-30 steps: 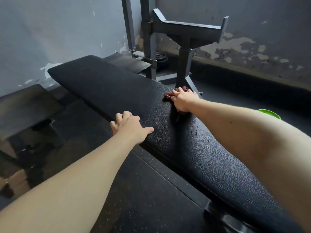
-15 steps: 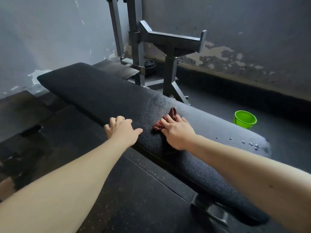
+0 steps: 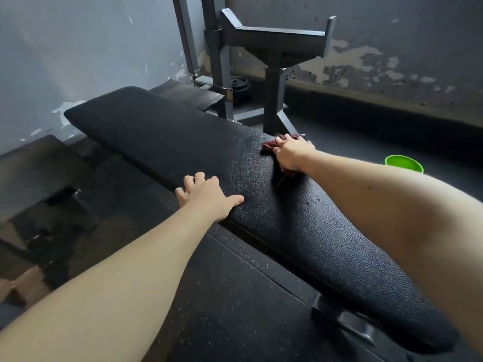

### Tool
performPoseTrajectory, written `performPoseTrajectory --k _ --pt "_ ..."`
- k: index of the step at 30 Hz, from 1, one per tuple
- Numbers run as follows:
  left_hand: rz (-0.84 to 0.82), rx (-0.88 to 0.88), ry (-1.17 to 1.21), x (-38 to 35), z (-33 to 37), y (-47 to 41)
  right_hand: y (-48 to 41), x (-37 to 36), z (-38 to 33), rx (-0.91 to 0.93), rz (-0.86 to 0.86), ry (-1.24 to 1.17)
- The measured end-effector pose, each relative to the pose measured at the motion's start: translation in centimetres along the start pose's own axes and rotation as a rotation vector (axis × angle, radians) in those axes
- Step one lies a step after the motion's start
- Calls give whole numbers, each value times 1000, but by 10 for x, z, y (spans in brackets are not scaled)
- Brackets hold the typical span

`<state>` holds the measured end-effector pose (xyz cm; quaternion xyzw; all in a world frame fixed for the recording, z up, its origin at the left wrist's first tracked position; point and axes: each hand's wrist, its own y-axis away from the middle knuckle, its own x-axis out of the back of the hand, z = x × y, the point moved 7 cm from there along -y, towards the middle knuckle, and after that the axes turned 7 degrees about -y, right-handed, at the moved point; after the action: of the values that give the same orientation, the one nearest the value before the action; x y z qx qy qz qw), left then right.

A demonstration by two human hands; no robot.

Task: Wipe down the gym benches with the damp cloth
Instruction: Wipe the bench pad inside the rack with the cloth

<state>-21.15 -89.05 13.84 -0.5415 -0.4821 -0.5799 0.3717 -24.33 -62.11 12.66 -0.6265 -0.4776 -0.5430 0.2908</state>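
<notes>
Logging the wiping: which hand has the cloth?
The right hand, holding the dark red cloth at the far edge of the bench; the left hand rests bare on the near edge.

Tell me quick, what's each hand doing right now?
Left hand: open, resting on the black textured padded bench, holding nothing.
Right hand: closed on the dark red crumpled cloth, pressing it onto the bench.
</notes>
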Motion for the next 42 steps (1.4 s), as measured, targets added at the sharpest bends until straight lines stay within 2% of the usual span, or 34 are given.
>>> performPoseTrajectory --k 3,9,12,16,19,23,28,35,38,42 --pt "6 1 12 0 1 1 20 -6 -2 -10 -11 11" --pt "5 -2 14 0 -1 5 118 -25 -22 156 -32 0" --pt "8 -4 23 -1 0 6 135 -27 -19 178 -73 -41" --pt "11 -6 44 -6 -3 6 84 -16 0 136 -55 -63" --pt "5 -8 48 -8 -4 5 37 3 22 -11 -9 -56" --pt "3 -2 63 -9 -3 3 28 7 20 -69 49 -42" --pt "31 -13 115 -5 -5 9 91 -14 -5 36 24 14" --pt "173 -68 249 -5 -16 25 228 -37 -46 290 -35 -5" --pt "184 -87 261 -6 -18 27 215 -35 -44 296 -22 -6" --pt "167 -102 239 -11 -19 28 158 -32 -47 198 -6 -8"
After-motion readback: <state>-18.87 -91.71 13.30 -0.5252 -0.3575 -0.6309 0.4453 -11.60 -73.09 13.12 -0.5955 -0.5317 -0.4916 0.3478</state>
